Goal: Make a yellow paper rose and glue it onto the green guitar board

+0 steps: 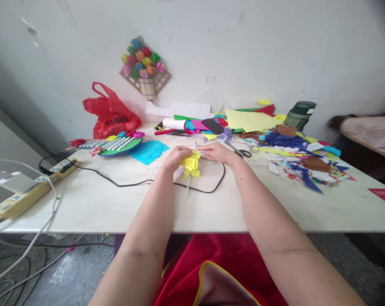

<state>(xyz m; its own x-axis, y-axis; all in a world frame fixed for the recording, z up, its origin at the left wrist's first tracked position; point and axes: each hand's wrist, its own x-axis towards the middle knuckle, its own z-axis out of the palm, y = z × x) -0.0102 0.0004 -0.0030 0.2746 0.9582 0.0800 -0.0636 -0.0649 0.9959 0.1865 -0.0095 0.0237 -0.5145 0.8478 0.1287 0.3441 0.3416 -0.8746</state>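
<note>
A yellow paper flower (191, 165) with folded petals is held just above the table, near its middle. My left hand (176, 156) is closed on the flower's left side, thumb and fingers at its upper edge. From the right, my right hand (216, 152) reaches to the flower's top right edge with its fingers pinched together. What lies between those fingers is too small and partly hidden to name. Below the petals, a pale translucent stick (188, 187) points down. A black cord (208, 192) loops on the table under the flower and up toward my right hand.
Blue paper sheets (149, 152), a green round board (122, 146) and a red bag (111, 114) are at left. Scissors (240, 151), a phone (212, 126), paper scraps (310, 159) and a bottle (300, 114) lie right. A power strip (33, 189) sits at the left edge.
</note>
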